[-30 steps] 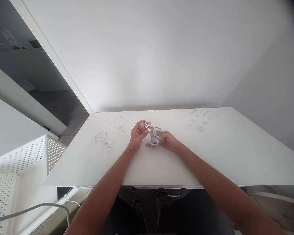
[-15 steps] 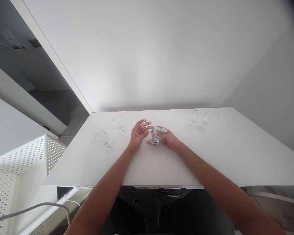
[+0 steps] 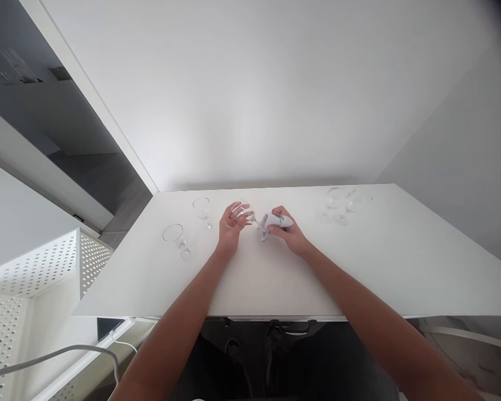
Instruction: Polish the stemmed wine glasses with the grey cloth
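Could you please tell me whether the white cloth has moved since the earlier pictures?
Yes: the white cloth, held in the right hand, has shifted slightly rightward and away from the front edge of the table.

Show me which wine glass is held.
The tilted middle wine glass: the left hand cups its bowl, the right hand holds a cloth by its stem; the others stand on the tabletop.

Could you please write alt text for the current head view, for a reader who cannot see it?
A person's left hand holds a tilted glass by its bowl, while their right hand holds a pale cloth at its lower end. They are over a white table, where two stemmed glasses stand on the left and other glasses on the right.
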Available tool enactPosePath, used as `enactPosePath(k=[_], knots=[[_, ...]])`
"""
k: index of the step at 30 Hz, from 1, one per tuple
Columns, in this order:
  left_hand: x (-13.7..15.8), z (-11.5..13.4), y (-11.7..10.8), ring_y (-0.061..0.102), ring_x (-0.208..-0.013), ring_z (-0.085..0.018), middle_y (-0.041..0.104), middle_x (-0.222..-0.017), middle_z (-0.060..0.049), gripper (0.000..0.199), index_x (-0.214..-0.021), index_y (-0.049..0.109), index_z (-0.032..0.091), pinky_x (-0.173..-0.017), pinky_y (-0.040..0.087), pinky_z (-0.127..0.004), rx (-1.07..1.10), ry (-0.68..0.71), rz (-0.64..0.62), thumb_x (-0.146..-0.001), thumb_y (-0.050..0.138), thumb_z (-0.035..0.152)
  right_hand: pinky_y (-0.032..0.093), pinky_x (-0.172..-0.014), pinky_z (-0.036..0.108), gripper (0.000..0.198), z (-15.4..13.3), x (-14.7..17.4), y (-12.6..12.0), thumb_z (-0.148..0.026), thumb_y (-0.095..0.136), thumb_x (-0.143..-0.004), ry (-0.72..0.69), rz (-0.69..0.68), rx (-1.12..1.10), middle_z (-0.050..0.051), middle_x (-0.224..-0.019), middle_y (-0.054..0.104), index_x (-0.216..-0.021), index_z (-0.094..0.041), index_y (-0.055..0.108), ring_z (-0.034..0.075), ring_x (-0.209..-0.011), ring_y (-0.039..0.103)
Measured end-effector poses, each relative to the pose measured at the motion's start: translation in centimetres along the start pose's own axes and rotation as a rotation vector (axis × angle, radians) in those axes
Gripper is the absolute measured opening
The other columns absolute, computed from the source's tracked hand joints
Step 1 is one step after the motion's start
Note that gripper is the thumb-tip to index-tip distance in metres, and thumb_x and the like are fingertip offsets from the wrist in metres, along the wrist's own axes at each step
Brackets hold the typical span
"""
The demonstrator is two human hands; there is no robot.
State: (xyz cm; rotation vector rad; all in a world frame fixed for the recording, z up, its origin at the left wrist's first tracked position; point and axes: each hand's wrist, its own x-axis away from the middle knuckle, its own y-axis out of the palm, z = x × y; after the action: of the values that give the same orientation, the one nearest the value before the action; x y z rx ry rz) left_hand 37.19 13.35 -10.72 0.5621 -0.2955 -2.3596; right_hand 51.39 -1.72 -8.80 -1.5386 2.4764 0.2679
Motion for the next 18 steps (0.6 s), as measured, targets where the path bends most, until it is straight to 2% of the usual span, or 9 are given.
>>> enactPosePath(k=[4,8,9,12,15,18], knots=[[-0.1,-0.2,-0.3,0.066,-0.121,-0.029,0.057,-0.143,-0.015,0.057,-0.135,0.053,0.025,-0.086,0.059,-0.035,0.001,-0.001,0.056,-0.086,0.076,0.043,0.046,-0.077,0.036,0.036,-0.3,0.5,-0.4,-0.046,0.072,-0.085,-0.169,-0.026,0.069,0.002,-0.094,0.056,-0.096,-0.028,0.043,0.020,-0.084,0.053],[-0.2,-0.4,-0.6,0.064,-0.124,-0.030,0.055,-0.146,-0.015,0.061,-0.136,0.051,0.027,-0.088,0.059,-0.037,-0.008,0.008,0.074,-0.084,0.078,0.042,0.043,-0.075,0.035,0.026,0.4,0.9,-0.6,-0.040,0.071,-0.086,-0.262,-0.256,0.416,0.003,-0.087,0.058,-0.091,-0.027,0.049,0.022,-0.084,0.050],[-0.2,-0.4,-0.6,0.064,-0.124,-0.030,0.054,-0.146,-0.015,0.062,-0.136,0.050,0.027,-0.089,0.059,-0.038,-0.006,0.010,0.071,-0.084,0.079,0.042,0.043,-0.076,0.035,0.025,0.6,0.9,-0.6,-0.040,0.071,-0.086,-0.271,-0.275,0.508,0.004,-0.087,0.059,-0.090,-0.027,0.050,0.023,-0.087,0.050],[-0.2,-0.3,-0.4,0.063,-0.125,-0.031,0.051,-0.149,-0.014,0.062,-0.135,0.049,0.029,-0.093,0.059,-0.041,0.007,0.014,0.062,-0.082,0.080,0.041,0.043,-0.076,0.035,0.025,0.8,0.9,-0.2,-0.042,0.069,-0.086,-0.237,-0.133,0.603,0.004,-0.087,0.060,-0.091,-0.027,0.050,0.023,-0.086,0.051],[-0.1,-0.2,-0.1,0.063,-0.125,-0.031,0.051,-0.148,-0.013,0.062,-0.131,0.049,0.030,-0.094,0.059,-0.044,0.010,0.006,0.034,-0.080,0.083,0.038,0.044,-0.070,0.033,0.028,0.2,0.8,0.4,-0.046,0.066,-0.088,-0.130,0.023,0.469,0.000,-0.086,0.057,-0.091,-0.027,0.046,0.018,-0.073,0.050],[-0.1,-0.1,0.1,0.064,-0.124,-0.031,0.052,-0.145,-0.012,0.061,-0.128,0.050,0.030,-0.094,0.059,-0.045,-0.005,0.003,0.018,-0.078,0.084,0.034,0.043,-0.067,0.030,0.030,-0.2,0.6,0.7,-0.046,0.068,-0.087,-0.071,0.153,0.294,-0.001,-0.086,0.056,-0.090,-0.027,0.045,0.016,-0.072,0.049]])
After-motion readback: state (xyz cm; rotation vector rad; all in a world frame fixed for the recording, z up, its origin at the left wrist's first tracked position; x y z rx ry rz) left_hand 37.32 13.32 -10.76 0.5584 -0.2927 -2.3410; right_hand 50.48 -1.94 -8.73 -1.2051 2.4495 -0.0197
